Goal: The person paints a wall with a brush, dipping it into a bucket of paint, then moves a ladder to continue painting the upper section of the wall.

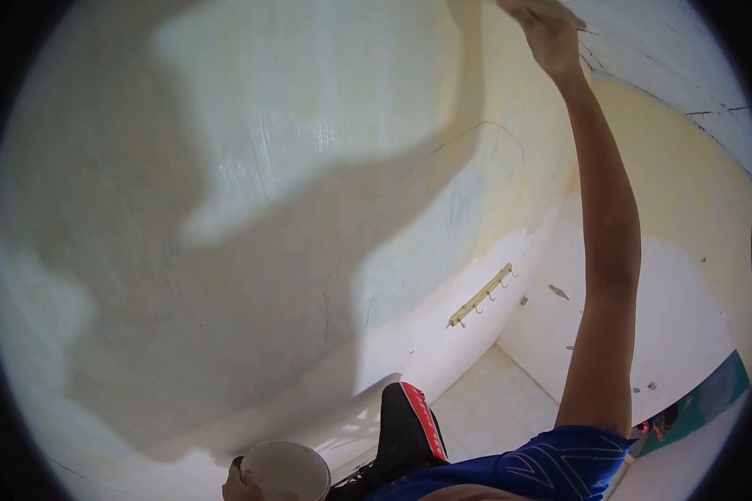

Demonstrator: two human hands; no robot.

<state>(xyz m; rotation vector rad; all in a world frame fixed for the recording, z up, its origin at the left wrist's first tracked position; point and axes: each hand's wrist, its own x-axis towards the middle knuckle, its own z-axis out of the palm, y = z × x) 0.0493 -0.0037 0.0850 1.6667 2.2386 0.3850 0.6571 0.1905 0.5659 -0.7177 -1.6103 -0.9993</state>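
Observation:
At the bottom edge, my left hand [244, 486] is closed on the rim of a round white tub [286, 469] with pale contents. Part of that hand is cut off by the frame. My right arm is stretched far up, and my right hand [550, 33] is at the top edge near the corner of wall and ceiling. Its fingers are blurred and partly out of frame; what it holds, if anything, I cannot make out. The painted wall [309, 100] has wet, shiny streaks and a large shadow across it.
A wooden rail with hooks [480, 295] is fixed low on the wall. Below are a pale tiled floor [497, 392] and my black-and-red trouser leg [405, 426]. A green sheet [710, 401] shows at right. The white ceiling [668, 58] has cracks.

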